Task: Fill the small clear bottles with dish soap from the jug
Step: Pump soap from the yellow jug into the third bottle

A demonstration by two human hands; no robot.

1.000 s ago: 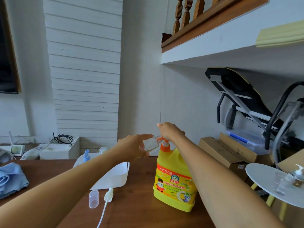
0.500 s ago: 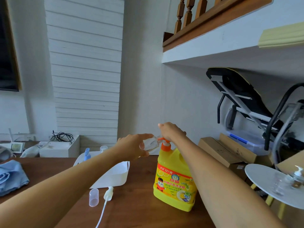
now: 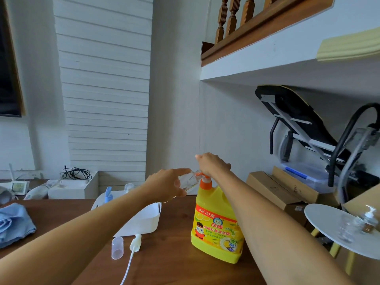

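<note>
A yellow dish soap jug (image 3: 216, 227) with an orange pump collar stands upright on the brown table (image 3: 170, 264). My right hand (image 3: 212, 164) rests on top of the jug's pump head. My left hand (image 3: 166, 185) holds a small clear bottle (image 3: 188, 181), tilted, with its mouth against the orange spout. On the table in front lie a clear cap (image 3: 117, 247) and a white pump top (image 3: 134, 243) with its long tube.
A white tray (image 3: 144, 221) holding a blue-topped bottle (image 3: 108, 194) sits behind my left arm. A blue cloth (image 3: 12, 223) lies at the left. A round white side table (image 3: 329, 229) at the right carries more clear bottles. Cardboard boxes stand behind the jug.
Over the last second the pump head rose, then sank again under my right hand. The bottle stays at the spout.
</note>
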